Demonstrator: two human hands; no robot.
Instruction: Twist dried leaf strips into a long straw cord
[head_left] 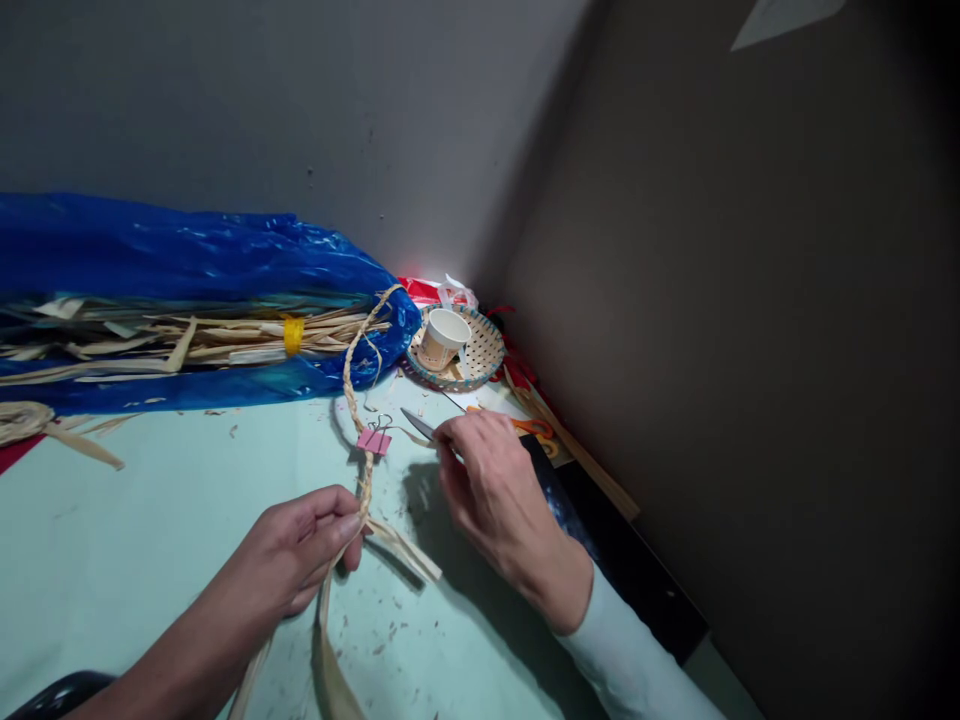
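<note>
A braided cord of pale, straw-like strips (351, 375) runs down from the blue bag, with a pink binder clip (374, 441) clamped on it. Below the clip, my left hand (319, 540) pinches the braid between thumb and fingers. Loose flat strips (409, 550) fan out past the fingertips to the right and downward. To the right of the clip, my right hand (499, 500) is closed around a pointed metal blade (416, 423), whose handle is hidden in the fingers. A thin strand stretches from near the clip to these fingertips.
A blue plastic bag (187, 245) holds a strip bundle (225, 335) with a yellow tie. A paper cup (444, 338) stands in a woven basket (487, 360). Orange handles (536, 428) lie behind my right hand. A dark wall (712, 300) rises at the right.
</note>
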